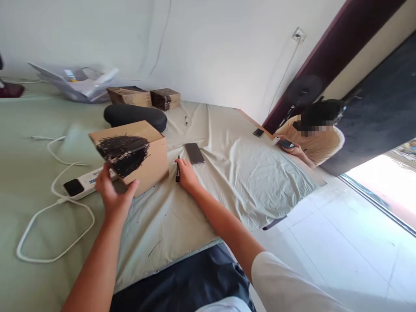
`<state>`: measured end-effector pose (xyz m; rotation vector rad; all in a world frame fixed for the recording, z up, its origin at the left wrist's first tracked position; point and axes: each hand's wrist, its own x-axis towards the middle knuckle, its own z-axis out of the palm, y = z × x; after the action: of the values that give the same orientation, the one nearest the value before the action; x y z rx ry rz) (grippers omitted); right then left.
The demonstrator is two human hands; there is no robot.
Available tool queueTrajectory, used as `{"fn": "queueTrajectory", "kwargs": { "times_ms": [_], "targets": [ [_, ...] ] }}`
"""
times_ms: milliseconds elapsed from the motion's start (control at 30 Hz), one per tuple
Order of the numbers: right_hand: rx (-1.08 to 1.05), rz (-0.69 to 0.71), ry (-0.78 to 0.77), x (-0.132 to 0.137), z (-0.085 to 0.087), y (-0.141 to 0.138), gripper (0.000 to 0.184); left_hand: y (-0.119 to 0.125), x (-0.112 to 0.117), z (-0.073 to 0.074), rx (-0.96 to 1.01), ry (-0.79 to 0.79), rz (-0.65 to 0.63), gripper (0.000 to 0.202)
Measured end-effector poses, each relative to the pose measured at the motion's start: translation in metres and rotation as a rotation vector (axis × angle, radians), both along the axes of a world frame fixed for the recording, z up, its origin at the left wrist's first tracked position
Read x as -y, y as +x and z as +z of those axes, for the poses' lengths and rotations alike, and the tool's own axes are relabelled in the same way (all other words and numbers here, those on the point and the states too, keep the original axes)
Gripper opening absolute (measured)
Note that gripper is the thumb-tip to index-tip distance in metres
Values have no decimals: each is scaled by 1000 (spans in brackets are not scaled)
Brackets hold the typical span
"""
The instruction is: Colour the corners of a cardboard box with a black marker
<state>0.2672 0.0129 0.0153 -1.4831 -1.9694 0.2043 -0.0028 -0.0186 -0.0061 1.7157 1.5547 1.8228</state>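
Observation:
My left hand (113, 195) grips the near corner of a cardboard box (143, 151) whose front face is smeared with black marker scribble; the box stands tilted on the cloth-covered table (253, 173). My right hand (186, 173) rests on the cloth just right of the box, fingers curled around a black marker (177, 170). A dark phone (194, 153) lies flat just beyond that hand.
A white power strip (85, 180) with looping white cable (48, 216) lies left of the box. Behind are a black cushion-like case (134, 115), two more scribbled boxes (143, 96) and a plastic bag of papers (78, 82). A person (312, 134) sits at the far right holding a phone.

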Motion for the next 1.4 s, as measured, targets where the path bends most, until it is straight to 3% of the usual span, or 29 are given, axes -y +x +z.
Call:
{"fn": "queueTrajectory", "kwargs": {
  "times_ms": [133, 200, 300, 367, 500, 633, 733, 933, 1067, 1200, 1300, 1400],
  "targets": [
    [-128, -15, 131, -1, -8, 8, 45, 2, 11, 5, -61, 158, 54, 117],
    [-226, -18, 231, 2, -7, 8, 41, 1, 16, 8, -88, 278, 155, 117],
    [-338, 34, 397, 12, -1, 3, 37, 1, 21, 9, -109, 478, 250, 97],
    [-375, 110, 492, 23, 4, -5, 38, 5, 24, 7, -69, 570, 164, 72],
    [-387, 319, 621, 51, 8, -26, 44, 24, 39, 9, 29, 392, -124, 32],
    [-362, 525, 632, 70, 5, -45, 51, 40, 53, 23, 127, 105, -416, 48],
    [-336, 641, 579, 76, 0, -53, 51, 45, 54, 33, 211, -27, -547, 37],
    [-303, 570, 446, 75, 0, -52, 37, 47, 49, 43, 134, 22, -537, 32],
    [-393, 599, 580, 73, 13, -46, 22, 48, 50, 42, 27, 61, -508, 18],
    [-430, 646, 633, 79, 24, -43, 29, 49, 49, 39, -77, 104, -498, 20],
    [-435, 614, 531, 83, 23, -42, 40, 48, 46, 37, -138, 132, -469, 25],
    [-455, 547, 450, 84, 20, -42, 41, 47, 45, 38, -191, 160, -452, 27]
  ]
}}
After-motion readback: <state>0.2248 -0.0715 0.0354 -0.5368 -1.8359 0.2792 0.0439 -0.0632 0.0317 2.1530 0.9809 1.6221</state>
